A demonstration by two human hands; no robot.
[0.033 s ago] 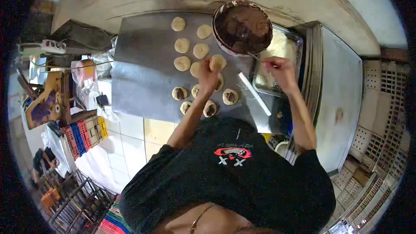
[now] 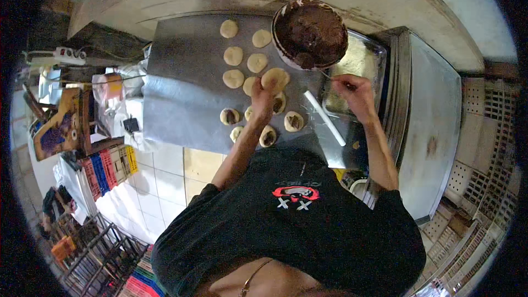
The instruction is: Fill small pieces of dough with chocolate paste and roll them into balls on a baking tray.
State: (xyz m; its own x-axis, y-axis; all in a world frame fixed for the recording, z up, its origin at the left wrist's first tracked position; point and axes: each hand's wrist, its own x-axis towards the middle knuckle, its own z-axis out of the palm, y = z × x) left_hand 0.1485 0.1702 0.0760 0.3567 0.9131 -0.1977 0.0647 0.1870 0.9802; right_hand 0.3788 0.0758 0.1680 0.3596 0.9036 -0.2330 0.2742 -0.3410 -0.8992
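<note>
My left hand (image 2: 263, 102) is closed on the edge of a flattened dough round (image 2: 276, 80), held over the table. My right hand (image 2: 355, 98) pinches the thin handle of a spoon (image 2: 325, 75) at the near rim of a bucket (image 2: 273, 36) of dark brown chocolate-like filling (image 2: 311, 30). The spoon's head is not clear against the filling. Pale dough rounds (image 2: 233, 56) lie on the metal table in rough columns. Several nearer ones, such as a filled dough round (image 2: 293, 121), carry dark filling on top. My left hand and forearm partly hide some rounds.
A white rolling pin (image 2: 324, 118) lies on the metal table (image 2: 181, 71), left of my right forearm. Right of the bucket is a metal tray (image 2: 379, 49) with a pale yellowish surface. A large grey panel (image 2: 432, 115) stands farther right. Stacked coloured crates (image 2: 104, 171) are at the left.
The dough round in my left hand looks larger and more tilted. My right hand has shifted slightly left and down with the spoon at the bucket's rim. The whole view has shifted a little.
</note>
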